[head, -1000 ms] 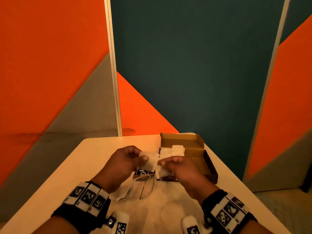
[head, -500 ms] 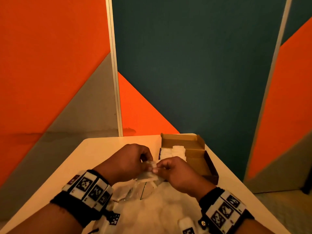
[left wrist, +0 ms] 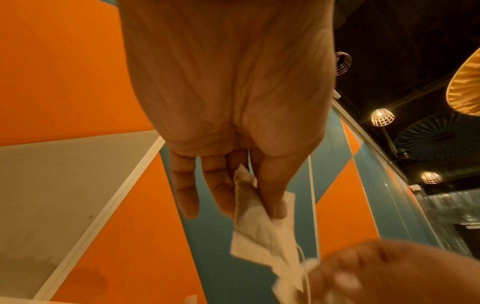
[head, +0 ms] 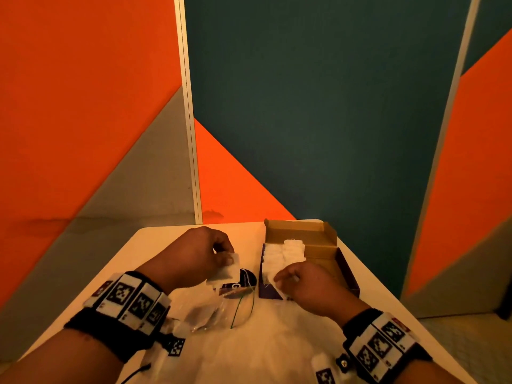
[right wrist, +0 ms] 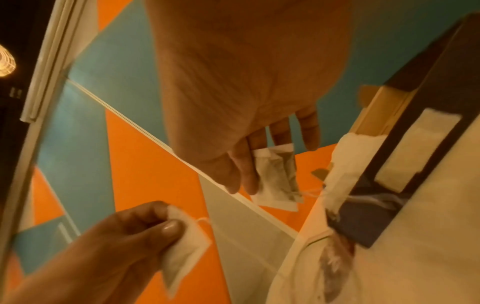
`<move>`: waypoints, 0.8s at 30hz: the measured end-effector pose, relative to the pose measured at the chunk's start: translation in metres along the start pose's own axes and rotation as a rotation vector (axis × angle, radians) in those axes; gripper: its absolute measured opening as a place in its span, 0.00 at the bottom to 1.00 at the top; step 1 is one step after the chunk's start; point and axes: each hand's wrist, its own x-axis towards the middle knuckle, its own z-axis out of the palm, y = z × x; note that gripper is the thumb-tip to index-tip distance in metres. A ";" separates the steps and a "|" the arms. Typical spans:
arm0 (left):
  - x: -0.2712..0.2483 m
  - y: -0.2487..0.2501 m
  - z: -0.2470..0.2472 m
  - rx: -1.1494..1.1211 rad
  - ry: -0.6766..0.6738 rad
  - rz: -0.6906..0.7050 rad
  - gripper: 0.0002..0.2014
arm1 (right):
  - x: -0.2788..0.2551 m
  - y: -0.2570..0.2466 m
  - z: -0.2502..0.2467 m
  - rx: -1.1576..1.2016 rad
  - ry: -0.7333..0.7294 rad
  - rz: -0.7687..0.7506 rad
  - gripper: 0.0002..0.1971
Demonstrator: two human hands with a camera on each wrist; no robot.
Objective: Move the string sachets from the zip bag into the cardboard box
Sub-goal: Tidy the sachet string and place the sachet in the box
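Sachets: I pinch one (head: 225,268) in my left hand (head: 191,257), another (right wrist: 276,179) in my right hand (head: 310,284) at the cardboard box (head: 343,261); their strings look linked, so pulling apart could drag packed sachets (head: 282,252) out.

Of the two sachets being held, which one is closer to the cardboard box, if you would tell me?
The sachet in the right hand: that sachet hangs at the cardboard box's near corner, while the left hand's sachet is over the zip bag.
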 end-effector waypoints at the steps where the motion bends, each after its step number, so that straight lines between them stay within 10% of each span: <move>1: 0.000 0.002 0.003 0.007 -0.008 0.010 0.03 | 0.000 -0.004 0.001 0.073 0.018 -0.035 0.11; 18: -0.009 -0.016 0.026 0.079 -0.233 -0.047 0.07 | 0.001 -0.017 0.001 0.302 0.052 -0.053 0.07; 24: -0.017 -0.018 0.041 -0.841 -0.025 -0.049 0.03 | 0.003 -0.016 0.006 0.467 0.100 -0.040 0.08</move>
